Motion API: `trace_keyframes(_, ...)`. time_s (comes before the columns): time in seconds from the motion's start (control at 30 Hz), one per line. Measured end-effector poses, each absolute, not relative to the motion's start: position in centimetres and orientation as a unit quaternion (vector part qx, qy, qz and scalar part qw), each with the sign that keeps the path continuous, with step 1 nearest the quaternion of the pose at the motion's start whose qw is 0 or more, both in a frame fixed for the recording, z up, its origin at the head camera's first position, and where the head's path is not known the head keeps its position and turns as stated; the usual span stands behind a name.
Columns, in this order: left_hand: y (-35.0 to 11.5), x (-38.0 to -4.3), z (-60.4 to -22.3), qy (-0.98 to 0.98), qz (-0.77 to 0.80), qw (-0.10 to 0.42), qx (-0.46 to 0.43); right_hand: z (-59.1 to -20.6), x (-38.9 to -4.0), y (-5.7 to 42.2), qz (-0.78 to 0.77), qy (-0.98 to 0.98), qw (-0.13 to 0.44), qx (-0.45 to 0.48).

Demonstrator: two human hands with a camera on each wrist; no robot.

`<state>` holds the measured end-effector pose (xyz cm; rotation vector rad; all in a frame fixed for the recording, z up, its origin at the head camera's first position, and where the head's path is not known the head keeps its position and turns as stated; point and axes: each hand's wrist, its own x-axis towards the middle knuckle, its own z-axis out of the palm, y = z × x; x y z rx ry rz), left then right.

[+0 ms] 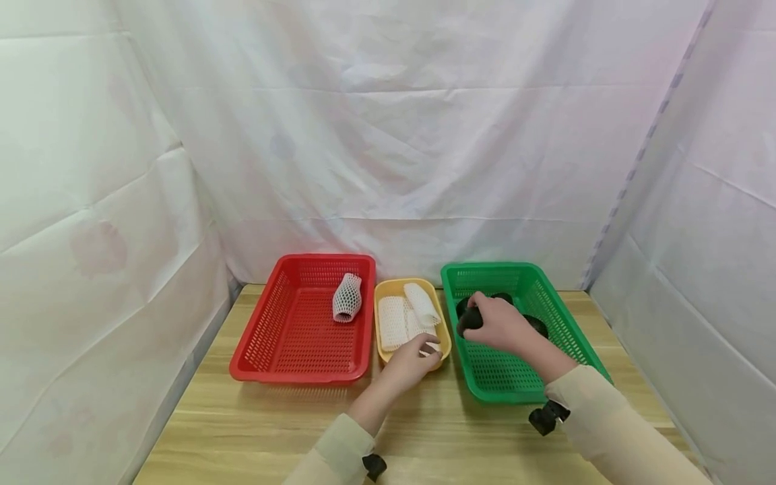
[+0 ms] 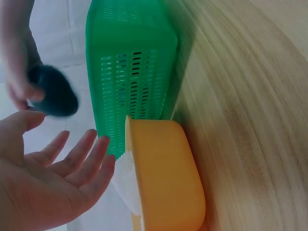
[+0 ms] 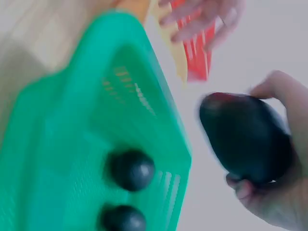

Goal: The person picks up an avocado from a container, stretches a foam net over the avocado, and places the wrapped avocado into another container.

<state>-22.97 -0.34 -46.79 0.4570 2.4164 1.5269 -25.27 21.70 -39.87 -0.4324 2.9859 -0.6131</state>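
Note:
My right hand (image 1: 500, 327) grips a dark, smooth avocado (image 3: 243, 137), raised over the left side of the green basket (image 1: 506, 396). Thumb and fingers curl round it from opposite sides in the right wrist view. More dark avocados (image 3: 132, 170) lie inside that basket, partly covered by the hand in the head view. My left hand (image 1: 409, 367) holds nothing; its fingers are spread and loosely bent, palm showing in the left wrist view. It hovers over the near edge of the small yellow basket (image 2: 166, 178), which contains white foam net sleeves (image 1: 394, 323).
A red basket (image 1: 297, 377) stands on the left, with one white foam net sleeve (image 1: 347, 298) round a dark thing at its back right. All three baskets share a wooden table (image 1: 448, 438). White cloth (image 1: 388, 155) hangs behind and on both sides.

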Motion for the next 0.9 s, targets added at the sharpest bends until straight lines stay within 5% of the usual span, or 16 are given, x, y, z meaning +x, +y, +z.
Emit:
trace_keyframes(0.23, -0.7, -22.8, -47.1, 0.827, 0.530, 0.105, 0.158, -41.2, -24.0, 19.0, -0.290, 0.947, -0.076, -0.119)
trace_keyframes(0.9, -3.2, -22.1, -50.0, 0.665, 0.713, 0.203, 0.094, -46.5, -20.4, 13.1, -0.556, 0.828, -0.073, 0.010)
